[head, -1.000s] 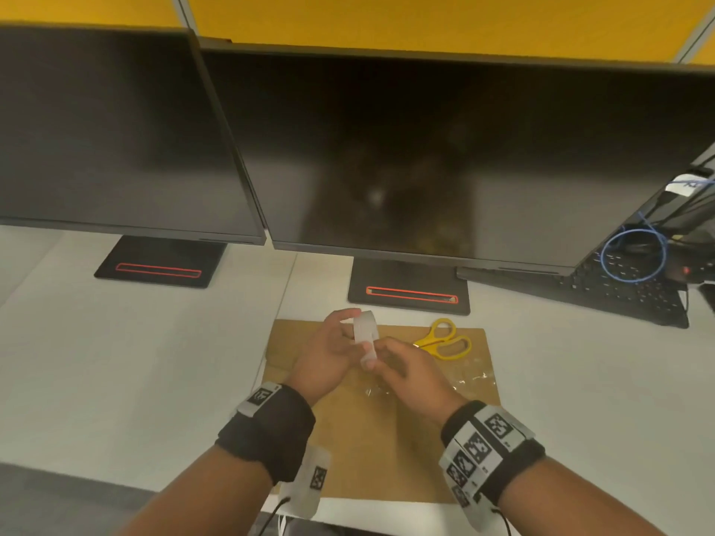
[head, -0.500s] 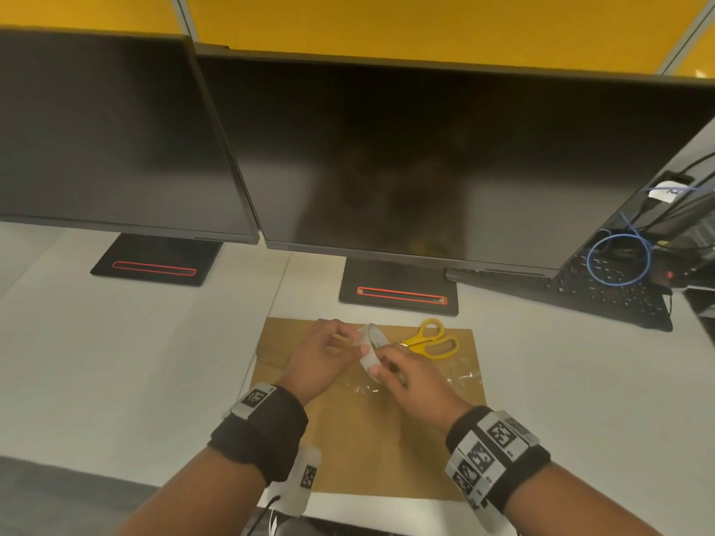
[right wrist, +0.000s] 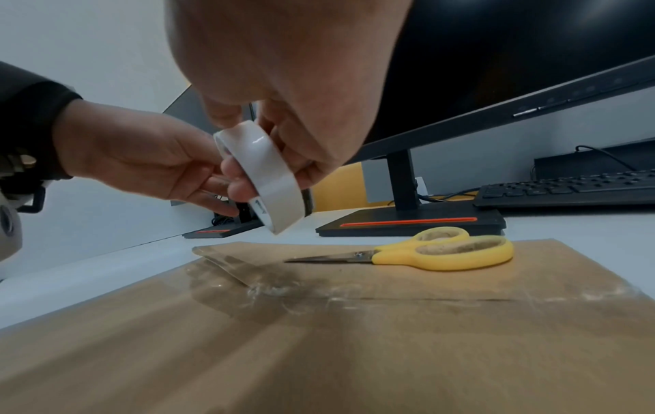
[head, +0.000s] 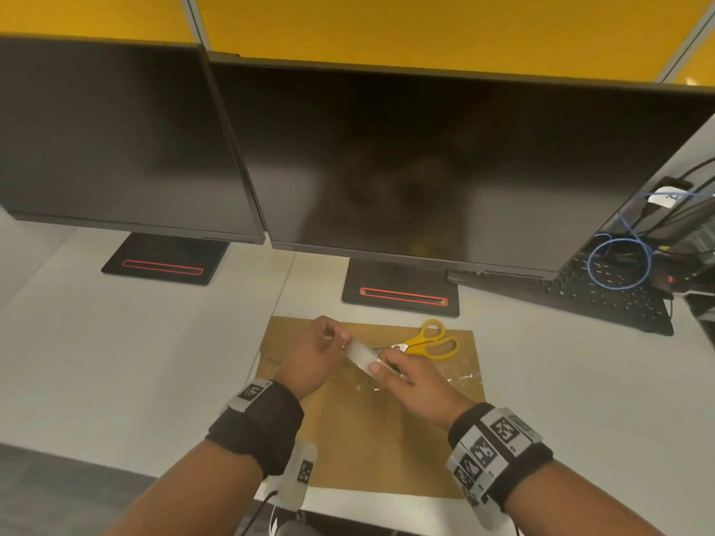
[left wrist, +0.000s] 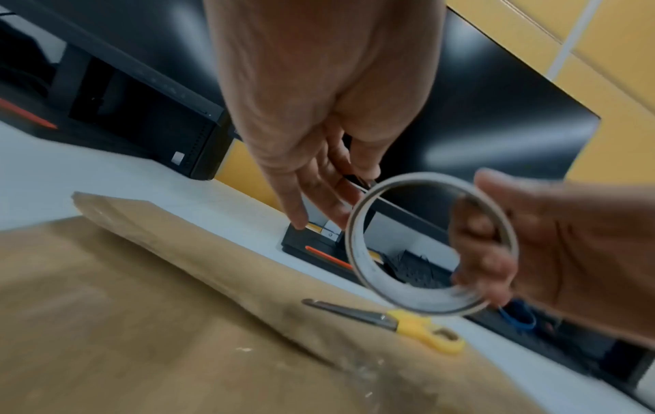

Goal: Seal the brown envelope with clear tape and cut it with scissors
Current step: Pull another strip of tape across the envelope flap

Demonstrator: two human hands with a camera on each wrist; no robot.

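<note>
Clear tape roll (head: pixel 363 355) gripped by right hand (head: pixel 416 384), left hand (head: pixel 313 357) pinching its edge, above brown envelope (head: pixel 371 439)

A pale grey desk top (head: pixel 116 361) runs wide and flat, a thin seam dividing it into two panels. Two large black monitors (head: pixel 445 168) stand side by side on it — both screens dark — each on a flat black base with an orange-red stripe (head: pixel 402 297). Behind them rises a yellow partition wall (head: pixel 387 29) with pale grey dividing strips.
</note>
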